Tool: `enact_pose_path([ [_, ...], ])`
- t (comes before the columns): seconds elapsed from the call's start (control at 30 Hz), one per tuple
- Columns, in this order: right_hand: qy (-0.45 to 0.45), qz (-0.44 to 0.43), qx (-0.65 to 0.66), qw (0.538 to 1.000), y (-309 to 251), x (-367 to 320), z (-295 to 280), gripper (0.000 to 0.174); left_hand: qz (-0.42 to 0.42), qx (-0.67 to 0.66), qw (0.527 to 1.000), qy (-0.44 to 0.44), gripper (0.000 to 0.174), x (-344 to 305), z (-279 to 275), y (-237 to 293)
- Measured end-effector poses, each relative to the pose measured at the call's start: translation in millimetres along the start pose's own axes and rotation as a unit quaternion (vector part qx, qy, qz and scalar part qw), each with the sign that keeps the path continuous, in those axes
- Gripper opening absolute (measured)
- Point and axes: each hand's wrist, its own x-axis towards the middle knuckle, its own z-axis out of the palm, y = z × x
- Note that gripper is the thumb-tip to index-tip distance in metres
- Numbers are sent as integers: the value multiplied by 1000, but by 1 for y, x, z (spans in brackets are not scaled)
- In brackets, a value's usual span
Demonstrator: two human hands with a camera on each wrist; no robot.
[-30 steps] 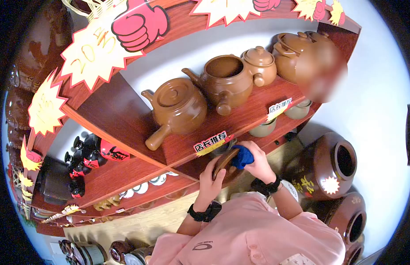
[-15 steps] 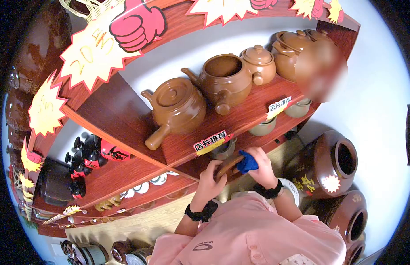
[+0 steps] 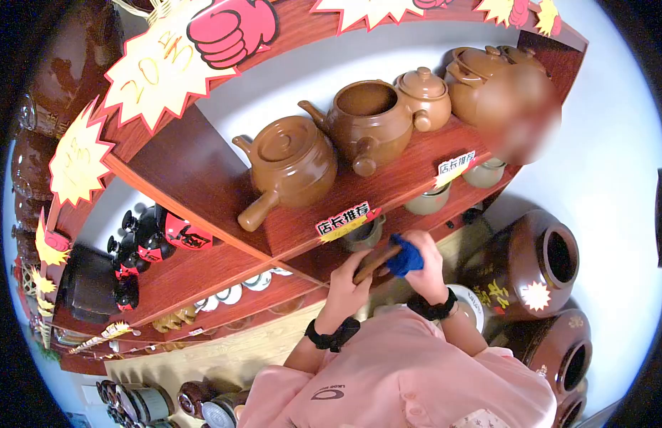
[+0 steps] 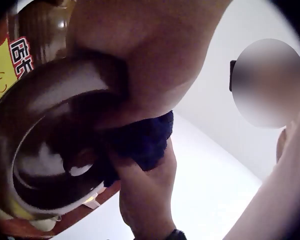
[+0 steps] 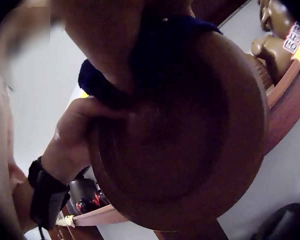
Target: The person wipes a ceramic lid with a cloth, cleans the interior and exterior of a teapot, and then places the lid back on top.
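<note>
A round brown ceramic lid (image 3: 374,264) is held up in front of the shelf, seen nearly edge-on from the head. My left hand (image 3: 346,285) grips its left edge, thumb on one face. In my right hand (image 3: 427,269) is a bunched blue cloth (image 3: 405,257), pressed against the lid's right side. The left wrist view shows a glossy face of the lid (image 4: 45,105) with a raised ring. The right wrist view shows a wide dark face of the lid (image 5: 190,150), with the cloth (image 5: 165,55) over its upper part and the left thumb on it.
On the shelf above stand a lidded brown pot (image 3: 291,160), a brown pot without a lid (image 3: 370,125) and a smaller lidded pot (image 3: 422,96). Grey-green pots (image 3: 426,200) sit on the lower shelf. Large brown jars (image 3: 523,264) lie to the right.
The lid has turned more edge-on in the head view and shifted slightly right. Both hands moved a little with it, the cloth staying against the lid.
</note>
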Motion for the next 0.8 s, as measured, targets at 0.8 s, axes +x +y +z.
enact_pose_path([
  [0.8,-154,32,-94,983,-32,8,22,79,-105,-168,969,148,36,2,19,-23],
])
